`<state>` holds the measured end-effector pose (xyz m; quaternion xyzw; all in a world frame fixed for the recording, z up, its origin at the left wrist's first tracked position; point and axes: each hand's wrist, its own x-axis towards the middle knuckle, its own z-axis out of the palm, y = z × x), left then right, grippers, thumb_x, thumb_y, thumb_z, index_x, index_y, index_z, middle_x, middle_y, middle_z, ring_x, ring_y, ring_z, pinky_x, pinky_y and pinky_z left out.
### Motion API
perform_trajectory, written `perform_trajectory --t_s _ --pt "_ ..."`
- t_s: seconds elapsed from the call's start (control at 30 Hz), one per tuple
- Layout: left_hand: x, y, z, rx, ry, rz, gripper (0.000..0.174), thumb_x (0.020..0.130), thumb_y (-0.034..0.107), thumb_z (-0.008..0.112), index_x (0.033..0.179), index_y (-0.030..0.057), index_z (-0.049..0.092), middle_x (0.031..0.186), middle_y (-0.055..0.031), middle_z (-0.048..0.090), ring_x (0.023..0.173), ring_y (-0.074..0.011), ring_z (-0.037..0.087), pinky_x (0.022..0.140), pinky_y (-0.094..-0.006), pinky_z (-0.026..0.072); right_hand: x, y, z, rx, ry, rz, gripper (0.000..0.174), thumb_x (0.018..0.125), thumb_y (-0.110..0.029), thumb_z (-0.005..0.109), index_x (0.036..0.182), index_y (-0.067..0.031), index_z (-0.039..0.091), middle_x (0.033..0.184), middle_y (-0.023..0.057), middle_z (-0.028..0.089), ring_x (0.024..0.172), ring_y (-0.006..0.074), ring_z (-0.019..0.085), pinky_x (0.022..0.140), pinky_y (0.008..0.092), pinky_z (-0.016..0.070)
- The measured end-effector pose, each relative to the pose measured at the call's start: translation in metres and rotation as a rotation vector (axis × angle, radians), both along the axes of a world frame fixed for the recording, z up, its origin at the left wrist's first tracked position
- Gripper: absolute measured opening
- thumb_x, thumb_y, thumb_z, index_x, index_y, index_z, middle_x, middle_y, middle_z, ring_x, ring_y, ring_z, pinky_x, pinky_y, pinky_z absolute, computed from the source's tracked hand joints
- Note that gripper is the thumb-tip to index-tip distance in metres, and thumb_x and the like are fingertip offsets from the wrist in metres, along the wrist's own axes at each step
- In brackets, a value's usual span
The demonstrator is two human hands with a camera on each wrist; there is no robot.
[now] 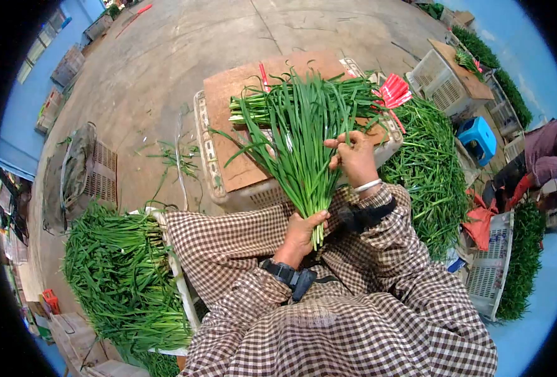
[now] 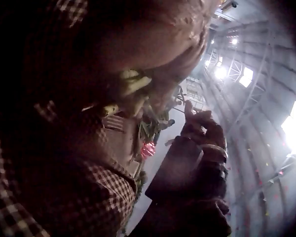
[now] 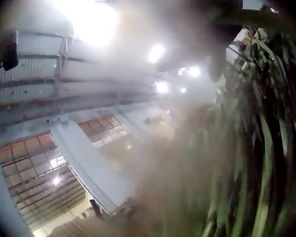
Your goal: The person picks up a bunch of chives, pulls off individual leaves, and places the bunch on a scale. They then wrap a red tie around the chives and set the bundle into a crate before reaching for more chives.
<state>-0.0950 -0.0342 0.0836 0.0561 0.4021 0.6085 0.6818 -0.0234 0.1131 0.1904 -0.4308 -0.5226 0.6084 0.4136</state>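
Note:
Long green leafy stalks [image 1: 303, 144] stand fanned out in a bunch, their pale lower ends gripped by my left hand [image 1: 300, 235]. In the left wrist view, pale stalk ends [image 2: 133, 84] show beneath that hand. My right hand [image 1: 357, 160], with a white bracelet, is beside the bunch's right edge, fingers partly bent and apart; whether it touches a leaf is unclear. The left wrist view also shows this right hand [image 2: 204, 128]. Behind the bunch, more stalks [image 1: 250, 110] lie on a brown board [image 1: 228, 163]. Blurred leaves [image 3: 266, 163] fill the right side of the right wrist view.
Red-and-white strips [image 1: 394, 92] lie at the board's right. Piles of greens stand at left [image 1: 121, 276] and right [image 1: 429, 169]. A blue stool [image 1: 477, 139] and white crates [image 1: 489, 270] are farther right, near another person's leg [image 1: 551, 151].

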Motion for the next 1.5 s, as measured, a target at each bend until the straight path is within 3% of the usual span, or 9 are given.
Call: perform_trajectory --t_s 0.23,0.37,0.43,0.77,0.9,0.97,1.1,1.27,1.5 --pt "0.006 0.001 0.003 -0.031 0.127 0.028 0.020 0.077 0.005 0.067 0.094 0.0033 0.057 0.074 -0.0053 0.062 0.055 -0.0129 0.057 0.050 -0.0240 0.0498 -0.011 -0.011 0.023 -0.076 0.143 0.116 0.011 0.085 0.002 0.040 0.095 0.0034 0.042 0.095 0.0224 0.061 0.044 0.0149 0.053 0.043 0.0258 0.0466" --pt "0.010 0.002 0.003 0.007 0.178 0.106 0.025 0.079 0.008 0.066 0.100 0.0040 0.052 0.076 -0.0062 0.061 0.056 -0.0128 0.057 0.049 -0.0243 0.0501 -0.024 -0.007 -0.015 -0.112 -0.049 0.184 0.012 0.081 0.005 0.040 0.093 0.0044 0.042 0.090 0.0190 0.056 0.061 0.0222 0.059 0.047 0.0318 0.0529" --pt "0.005 0.004 0.006 0.019 0.116 0.066 0.025 0.081 0.011 0.064 0.102 0.0046 0.051 0.077 -0.0068 0.061 0.056 -0.0131 0.058 0.049 -0.0247 0.0503 -0.013 -0.006 -0.015 -0.179 -0.147 0.132 0.006 0.084 -0.001 0.041 0.090 -0.0029 0.042 0.099 0.0190 0.060 0.052 0.0168 0.061 0.037 0.0237 0.0366" --pt "0.004 0.000 0.002 0.045 -0.040 0.008 0.022 0.082 0.016 0.062 0.099 0.0055 0.052 0.079 -0.0076 0.063 0.058 -0.0133 0.059 0.049 -0.0253 0.0507 0.000 0.001 -0.019 -0.277 -0.041 0.076 0.004 0.085 -0.003 0.042 0.089 -0.0038 0.043 0.099 0.0195 0.060 0.056 0.0187 0.063 0.038 0.0226 0.0370" --pt "0.004 -0.001 -0.001 0.041 -0.047 0.014 0.024 0.080 0.011 0.064 0.100 0.0043 0.052 0.080 -0.0075 0.062 0.059 -0.0140 0.059 0.050 -0.0243 0.0512 -0.006 0.003 -0.016 -0.196 -0.082 0.055 0.004 0.084 -0.004 0.047 0.087 -0.0017 0.047 0.091 0.0167 0.062 0.055 0.0170 0.063 0.037 0.0216 0.0375" --pt "0.005 0.000 0.000 0.035 -0.055 0.052 0.026 0.080 0.008 0.065 0.101 0.0033 0.051 0.083 -0.0083 0.062 0.061 -0.0153 0.060 0.052 -0.0242 0.0524 -0.010 0.010 -0.009 -0.155 -0.182 0.110 0.006 0.078 0.004 0.049 0.083 0.0054 0.050 0.075 0.0149 0.058 0.051 0.0218 0.058 0.047 0.0305 0.0527" --pt "0.005 0.000 0.000 0.037 -0.030 0.055 0.027 0.079 0.004 0.064 0.101 0.0030 0.049 0.083 -0.0087 0.061 0.064 -0.0161 0.061 0.053 -0.0252 0.0536 -0.022 0.032 -0.020 0.079 -0.446 0.167 0.010 0.076 0.000 0.055 0.082 0.0048 0.061 0.062 0.0101 0.059 0.049 0.0161 0.058 0.045 0.0290 0.0471" --pt "0.007 -0.001 0.005 0.042 -0.003 0.075 0.028 0.076 0.006 0.068 0.099 0.0019 0.052 0.082 -0.0078 0.062 0.066 -0.0148 0.059 0.056 -0.0256 0.0509 -0.036 0.057 -0.038 0.333 -0.900 0.102 0.024 0.072 -0.018 0.065 0.073 0.0063 0.062 0.069 0.0224 0.061 0.067 0.0345 0.061 0.064 0.0406 0.0482" --pt "0.007 0.002 -0.004 0.028 0.088 0.037 0.025 0.076 0.005 0.067 0.096 0.0046 0.052 0.077 -0.0062 0.061 0.060 -0.0140 0.058 0.052 -0.0247 0.0499 -0.041 0.058 -0.044 0.246 -0.849 0.007 0.029 0.067 -0.023 0.069 0.066 0.0047 0.061 0.070 0.0214 0.062 0.069 0.0350 0.062 0.065 0.0404 0.0487"
